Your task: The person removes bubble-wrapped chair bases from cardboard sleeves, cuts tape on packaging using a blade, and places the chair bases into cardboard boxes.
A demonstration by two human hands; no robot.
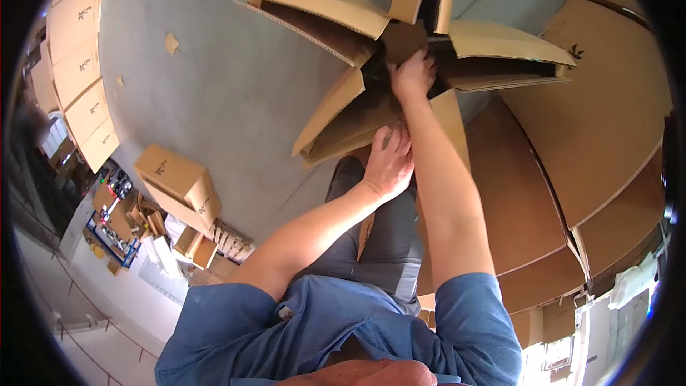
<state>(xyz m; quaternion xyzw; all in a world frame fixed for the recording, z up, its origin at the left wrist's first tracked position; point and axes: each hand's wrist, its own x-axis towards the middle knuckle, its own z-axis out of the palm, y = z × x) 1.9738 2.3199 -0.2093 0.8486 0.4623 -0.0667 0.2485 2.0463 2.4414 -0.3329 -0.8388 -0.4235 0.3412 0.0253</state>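
Note:
An open brown cardboard box (493, 41) stands in front of me, its flaps and folded walls spread out like a star around a dark middle. Deep into that middle reaches my right hand (413, 77), beside a brown inner panel (404, 41). Its fingers are curled downward, and their tips are hidden in shadow. My left hand (389, 161) is at the near side of the box, below the right wrist, with bent fingers hooked on the cardboard edge. Part of the near flap (451, 125) is covered by my right forearm.
Large stacked cardboard sheets (593, 107) rise close on my right. A closed carton (179, 182) stands on the grey floor (207, 64) to the left. Further left is a stack of printed cartons (82, 64). Scraps of cardboard (171, 43) lie on the floor.

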